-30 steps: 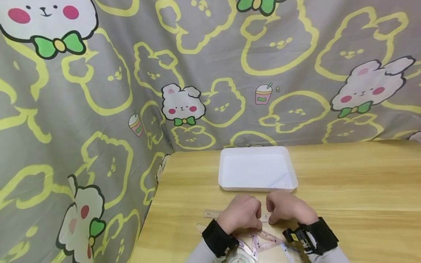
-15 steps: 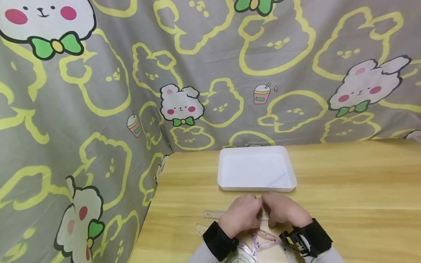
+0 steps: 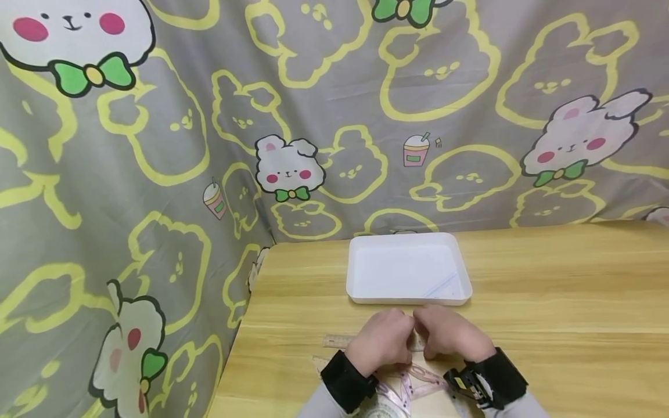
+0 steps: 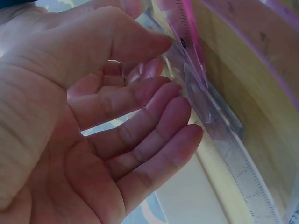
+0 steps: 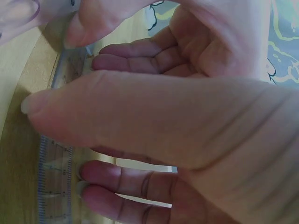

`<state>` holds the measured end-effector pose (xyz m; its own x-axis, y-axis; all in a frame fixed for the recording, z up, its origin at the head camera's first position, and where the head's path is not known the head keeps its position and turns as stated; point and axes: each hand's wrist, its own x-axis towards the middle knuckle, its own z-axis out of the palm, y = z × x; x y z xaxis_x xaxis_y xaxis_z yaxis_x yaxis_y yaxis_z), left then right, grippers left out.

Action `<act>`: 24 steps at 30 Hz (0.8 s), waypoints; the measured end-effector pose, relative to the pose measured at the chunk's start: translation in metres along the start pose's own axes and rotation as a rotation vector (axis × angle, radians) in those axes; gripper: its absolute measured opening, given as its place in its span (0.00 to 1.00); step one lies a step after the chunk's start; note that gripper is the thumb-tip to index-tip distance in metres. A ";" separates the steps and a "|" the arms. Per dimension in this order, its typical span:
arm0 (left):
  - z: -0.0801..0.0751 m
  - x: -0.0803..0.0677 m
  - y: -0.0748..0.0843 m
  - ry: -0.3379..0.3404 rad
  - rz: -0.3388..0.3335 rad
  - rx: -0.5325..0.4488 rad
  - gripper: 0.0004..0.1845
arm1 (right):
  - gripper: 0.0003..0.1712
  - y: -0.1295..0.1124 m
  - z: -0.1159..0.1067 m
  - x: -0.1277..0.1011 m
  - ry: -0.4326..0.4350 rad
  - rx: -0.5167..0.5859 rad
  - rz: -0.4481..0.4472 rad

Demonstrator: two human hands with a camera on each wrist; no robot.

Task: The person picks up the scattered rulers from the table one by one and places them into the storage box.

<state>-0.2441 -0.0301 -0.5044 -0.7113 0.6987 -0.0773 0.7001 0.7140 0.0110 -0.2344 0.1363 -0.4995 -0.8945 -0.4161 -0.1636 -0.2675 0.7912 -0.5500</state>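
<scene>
My left hand [image 3: 384, 342] and right hand [image 3: 455, 334] meet over a clear straight ruler [image 3: 337, 341] lying crosswise in front of the tray. In the left wrist view, the left fingers bend toward the ruler [image 4: 243, 172], their tips right at its edge. A small clear strip [image 4: 226, 114] overlaps the ruler there. From the right wrist, the right thumb [image 5: 60, 112] reaches across the ruler [image 5: 55, 186], with the other fingertips along its far side. I cannot tell whether either hand pinches it. Pink-edged drawing templates [image 3: 425, 374] lie just nearer to me.
A white tray [image 3: 397, 270] stands behind the hands, with a clear blue-lined set square [image 3: 446, 287] in its right front corner. A round clear protractor [image 3: 381, 410] and a clear triangle tip [image 3: 320, 363] show by the left wrist. A patterned curtain [image 3: 334, 174] borders the table.
Over the first half second my right hand moved left until it met the left hand. Since then both hands have stayed nearly still; the ruler keeps its place.
</scene>
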 end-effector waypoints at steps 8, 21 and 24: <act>-0.007 0.000 -0.006 -0.006 0.004 -0.051 0.20 | 0.26 0.002 -0.003 0.005 0.011 0.055 -0.018; -0.007 0.007 -0.017 -0.023 0.049 -0.222 0.15 | 0.19 0.013 -0.006 0.007 0.000 0.066 -0.116; -0.002 0.007 -0.017 -0.016 0.081 -0.229 0.12 | 0.18 0.015 -0.005 0.004 -0.019 0.094 -0.109</act>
<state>-0.2607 -0.0370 -0.5030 -0.6513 0.7543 -0.0825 0.7207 0.6490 0.2436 -0.2434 0.1484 -0.5043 -0.8549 -0.5063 -0.1133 -0.3272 0.6956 -0.6396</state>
